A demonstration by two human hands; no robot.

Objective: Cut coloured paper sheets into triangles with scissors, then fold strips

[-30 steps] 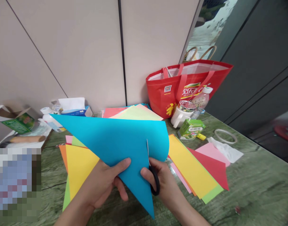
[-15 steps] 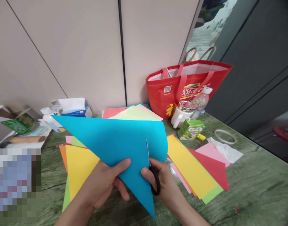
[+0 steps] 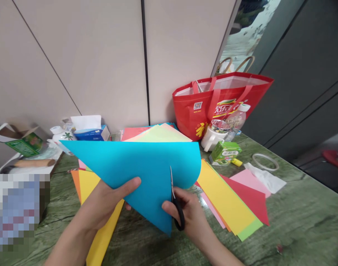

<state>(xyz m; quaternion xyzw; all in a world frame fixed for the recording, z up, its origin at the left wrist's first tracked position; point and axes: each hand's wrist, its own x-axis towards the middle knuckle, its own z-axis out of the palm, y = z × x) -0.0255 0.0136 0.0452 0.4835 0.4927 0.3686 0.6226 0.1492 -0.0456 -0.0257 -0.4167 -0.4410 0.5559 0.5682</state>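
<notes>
A large blue sheet of paper (image 3: pixel 135 166) is held up over the table, tapering to a point at its left and another at the bottom. My left hand (image 3: pixel 113 201) pinches its lower left edge, thumb on top and fingers mostly hidden underneath. In my right hand (image 3: pixel 187 210) are black-handled scissors (image 3: pixel 179 214), with thumb and fingers around the handles. One blade shows on top of the blue paper, pointing away from me; the other blade is hidden. To the right of the blades the paper curls up.
Yellow paper strips (image 3: pixel 223 199), red paper (image 3: pixel 248 195) and pink paper lie at right. Behind stand a red bag (image 3: pixel 221 98), a white mug (image 3: pixel 210 138), a green carton (image 3: pixel 225 153), a bottle and a tape roll (image 3: pixel 265 162). A tissue box (image 3: pixel 93 133) stands at back left.
My left hand has shifted left along the paper's edge. The paper's bottom tip has risen and moved left. My right hand and the scissors have moved slightly left.
</notes>
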